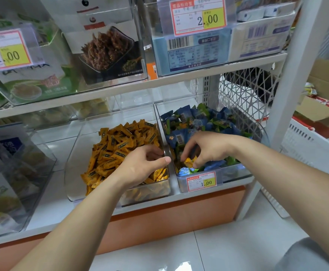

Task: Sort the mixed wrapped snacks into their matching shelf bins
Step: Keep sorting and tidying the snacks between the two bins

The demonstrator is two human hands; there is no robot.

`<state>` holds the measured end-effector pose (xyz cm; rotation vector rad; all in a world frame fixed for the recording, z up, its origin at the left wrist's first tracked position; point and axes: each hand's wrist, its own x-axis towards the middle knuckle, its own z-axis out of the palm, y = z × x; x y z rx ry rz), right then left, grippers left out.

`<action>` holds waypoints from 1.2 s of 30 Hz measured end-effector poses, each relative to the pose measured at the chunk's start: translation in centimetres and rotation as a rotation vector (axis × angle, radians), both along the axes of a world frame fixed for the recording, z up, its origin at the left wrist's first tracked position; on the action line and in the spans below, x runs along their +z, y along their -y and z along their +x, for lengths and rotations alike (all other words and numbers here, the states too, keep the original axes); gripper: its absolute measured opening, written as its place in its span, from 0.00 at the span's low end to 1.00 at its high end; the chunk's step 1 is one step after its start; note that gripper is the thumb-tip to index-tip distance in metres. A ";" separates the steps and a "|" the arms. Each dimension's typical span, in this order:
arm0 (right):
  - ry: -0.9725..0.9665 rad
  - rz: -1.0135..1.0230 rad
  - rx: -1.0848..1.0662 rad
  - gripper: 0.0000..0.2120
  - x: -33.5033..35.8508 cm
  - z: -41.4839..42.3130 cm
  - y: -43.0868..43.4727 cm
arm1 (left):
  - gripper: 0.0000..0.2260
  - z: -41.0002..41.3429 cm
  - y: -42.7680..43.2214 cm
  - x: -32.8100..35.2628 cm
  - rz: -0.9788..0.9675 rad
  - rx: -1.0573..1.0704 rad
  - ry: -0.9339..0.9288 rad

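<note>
In the head view, the right hand [204, 147] reaches into the clear bin [232, 174] of blue and green snacks [197, 118] and pinches one orange snack [189, 160] with thumb and fingertips. Just beside it, the left hand [144, 165] is over the neighbouring bin [75, 163] of orange packets [120, 141], fingers curled. If it holds anything, I cannot tell.

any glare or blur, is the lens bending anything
Head view: the wide lens bends the shelf edge and post; glare on floor tile and clear bin wall; upper left price tag soft, right hand and its orange snack sharp.
</note>
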<state>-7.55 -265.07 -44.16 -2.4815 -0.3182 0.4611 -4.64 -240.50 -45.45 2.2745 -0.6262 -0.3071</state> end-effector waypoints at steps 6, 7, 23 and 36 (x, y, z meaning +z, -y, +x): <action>0.141 0.096 -0.111 0.16 0.3 -0.5 0.3 | 0.21 0.1 0.0 0.3 0.018 0.008 0.044; 0.183 0.126 -0.152 0.16 0.7 -0.6 0.7 | 0.22 0.0 0.1 0.4 0.011 0.018 0.068; 0.102 1.223 -0.319 0.14 3.0 -3.1 -2.0 | 0.24 -2.2 4.1 2.6 -0.294 0.042 0.587; 0.275 0.511 -0.482 0.05 1.3 -0.2 -1.6 | 0.16 2.9 -3.4 1.0 0.152 0.265 0.508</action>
